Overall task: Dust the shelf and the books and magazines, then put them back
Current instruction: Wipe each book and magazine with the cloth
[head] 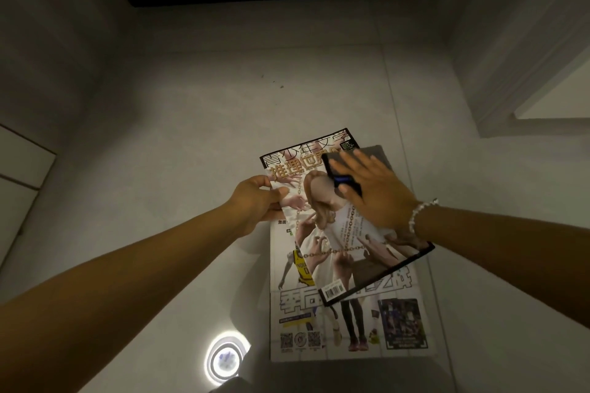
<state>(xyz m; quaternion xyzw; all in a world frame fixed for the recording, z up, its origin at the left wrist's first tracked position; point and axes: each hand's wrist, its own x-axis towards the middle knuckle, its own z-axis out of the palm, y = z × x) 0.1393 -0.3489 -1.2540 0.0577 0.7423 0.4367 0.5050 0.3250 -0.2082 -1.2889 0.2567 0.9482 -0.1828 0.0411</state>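
Nearest the lens, the left forearm (pixel 105 290) stretches bare from the lower left corner toward the middle of the view. Beneath everything lies the pale grey tiled floor (pixel 198 112), with a round reflection of a ceiling lamp (pixel 225 360) near the bottom edge.

Flat on the floor is a sports magazine (pixel 351 325), its cover showing basketball players, one in a yellow jersey reading "INDIA…", large white Chinese characters only partly visible, two QR codes at the lower left and a dark picture panel at the lower right.

Above it, tilted, is the held magazine (pixel 348 233), black-bordered, titled in Chinese "青少年文学" with gold characters "推理世界" beneath, a blonde figure wrapped in chains and reaching hands, and a barcode at its lower corner.

The left hand (pixel 255 207) pinches this magazine's left edge, thumb on the cover, fingers curled behind. The right hand (pixel 373 191), a white bead bracelet (pixel 419 214) at its wrist, lies palm-down with fingers straight and slightly spread, pressing a dark grey cloth (pixel 370 155) against the cover's upper right. A small blue tag on the cloth may carry writing, but it is too blurred to read.
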